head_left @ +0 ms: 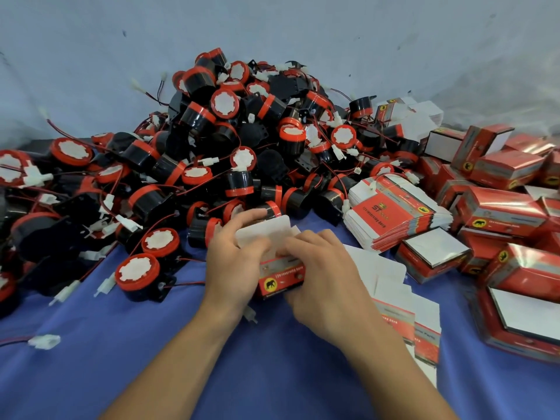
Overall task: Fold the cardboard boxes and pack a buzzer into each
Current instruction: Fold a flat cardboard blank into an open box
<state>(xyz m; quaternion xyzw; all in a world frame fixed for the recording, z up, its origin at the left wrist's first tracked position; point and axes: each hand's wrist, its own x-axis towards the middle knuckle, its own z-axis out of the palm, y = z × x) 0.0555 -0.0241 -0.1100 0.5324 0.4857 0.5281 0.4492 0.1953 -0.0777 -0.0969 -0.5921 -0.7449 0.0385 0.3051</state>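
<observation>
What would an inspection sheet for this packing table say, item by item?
Surface: blue cloth covers the table.
Job's things: red box held at centre, its white flap up; buzzers heaped behind it; flat boxes stacked at right; folded boxes piled far right.
Clutter: loose carton blanks lie beside the right forearm.
Hands: left hand and right hand both grip the red box, fingers at the flap.
Cables: red-and-black wires trail through the heap; one white plug lies apart on the cloth.
Surroundings: plain grey wall behind.
</observation>
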